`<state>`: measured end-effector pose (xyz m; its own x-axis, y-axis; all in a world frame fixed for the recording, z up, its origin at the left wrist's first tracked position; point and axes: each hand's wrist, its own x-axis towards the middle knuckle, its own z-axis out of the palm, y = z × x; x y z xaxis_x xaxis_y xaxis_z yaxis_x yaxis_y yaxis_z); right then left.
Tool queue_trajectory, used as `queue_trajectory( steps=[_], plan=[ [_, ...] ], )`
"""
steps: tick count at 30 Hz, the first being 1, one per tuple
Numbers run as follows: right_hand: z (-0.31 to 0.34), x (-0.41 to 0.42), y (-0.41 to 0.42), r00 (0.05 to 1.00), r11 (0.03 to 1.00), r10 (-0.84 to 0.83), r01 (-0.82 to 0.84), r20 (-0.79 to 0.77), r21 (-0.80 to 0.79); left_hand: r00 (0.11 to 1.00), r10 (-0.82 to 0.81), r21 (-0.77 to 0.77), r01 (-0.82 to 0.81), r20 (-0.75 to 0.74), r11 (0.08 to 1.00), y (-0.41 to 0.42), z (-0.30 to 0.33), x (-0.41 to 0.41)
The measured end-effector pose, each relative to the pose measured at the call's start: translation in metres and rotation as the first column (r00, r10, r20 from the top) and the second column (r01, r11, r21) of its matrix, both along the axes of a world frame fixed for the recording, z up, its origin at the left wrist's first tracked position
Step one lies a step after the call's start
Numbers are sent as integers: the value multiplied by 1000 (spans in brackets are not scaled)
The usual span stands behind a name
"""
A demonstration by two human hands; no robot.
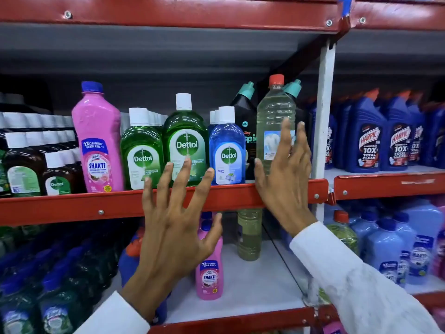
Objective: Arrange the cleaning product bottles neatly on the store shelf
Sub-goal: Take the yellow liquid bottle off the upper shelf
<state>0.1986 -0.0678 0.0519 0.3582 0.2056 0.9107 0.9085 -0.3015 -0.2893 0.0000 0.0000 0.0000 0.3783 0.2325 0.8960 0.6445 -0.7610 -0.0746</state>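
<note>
On the middle shelf [72, 206] stand a pink Shakti bottle [98, 138], two green Dettol bottles [142, 150] [185, 138], a blue Dettol bottle [227, 150], black bottles with teal caps [245, 109] and a clear pale-yellow bottle with a red cap [274, 112]. My left hand [175, 227] hovers with fingers spread in front of the green and blue Dettol bottles, holding nothing. My right hand [286, 169] is open at the clear bottle's lower part, fingers spread against or just in front of it, not closed around it.
Brown Dettol bottles [24, 169] fill the shelf's left. Blue Harpic bottles [368, 138] stand right of a white upright post [323, 112]. Below stand a small pink Shakti bottle [209, 278], a yellowish bottle [249, 235], dark green bottles and pale blue bottles [385, 247].
</note>
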Motion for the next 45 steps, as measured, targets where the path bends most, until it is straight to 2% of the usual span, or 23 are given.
queue_trajectory(
  steps=[4,12,18,26,34,38,41,45],
  plan=[
    [13,10,12,971,990,128,-113,-203,85,999,-4,-28,2,-49,1000,6,-9,4],
    [27,25,24,923,972,209,-160,-322,174,998,-8,-92,2,-67,996,28,-23,6],
    [24,32,28,922,964,234,-178,-309,199,998,-2,-66,-2,-68,998,31,-26,8],
    [18,38,32,916,922,319,-239,-243,306,998,5,-56,-8,-56,998,30,-25,10],
    [22,24,9,907,778,416,-324,-56,538,998,6,-44,-9,-58,999,33,-27,10],
    [38,9,-24,891,736,453,-371,-6,566,1000,-21,-39,20,-23,999,35,-28,10],
    [33,1,-54,865,752,501,-413,-38,513,1000,-31,-23,30,-4,999,35,-27,10],
    [-8,-3,-81,827,787,536,-418,-169,453,999,-46,-27,47,28,999,33,-24,12]
  ],
)
